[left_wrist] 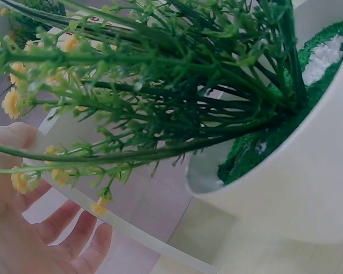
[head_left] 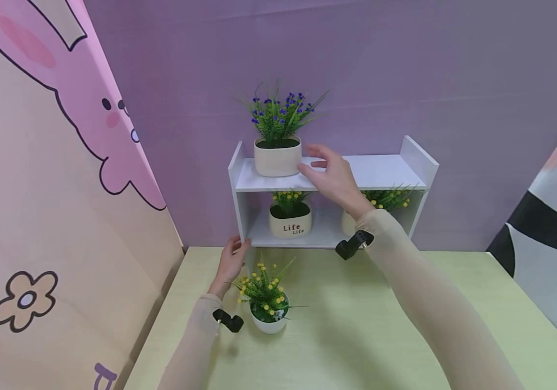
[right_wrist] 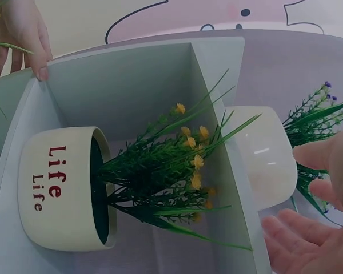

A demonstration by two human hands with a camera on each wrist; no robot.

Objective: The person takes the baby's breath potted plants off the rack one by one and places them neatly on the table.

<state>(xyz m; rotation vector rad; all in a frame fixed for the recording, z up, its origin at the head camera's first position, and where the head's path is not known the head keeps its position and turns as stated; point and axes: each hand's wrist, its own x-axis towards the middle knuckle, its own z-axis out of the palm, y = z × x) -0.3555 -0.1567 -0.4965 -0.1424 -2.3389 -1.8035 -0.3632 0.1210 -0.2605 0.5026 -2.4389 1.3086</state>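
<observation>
A cream pot with blue-purple flowers stands at the left of the white shelf's top board. My right hand is at its right side, fingers spread and slightly bent, thumb tip close to the pot. In the right wrist view, that pot shows beside the thumb, with nothing enclosed by the hand. My left hand touches the shelf's lower left corner, thumb at the front edge. Its loosely extended fingers lie along the outside of the side panel in the left wrist view.
On the lower board stand a "Life" pot with yellow flowers and another yellow-flowered plant, partly hidden by my right arm. A white round pot with yellow flowers stands on the table, right beside my left wrist. A purple wall rises behind.
</observation>
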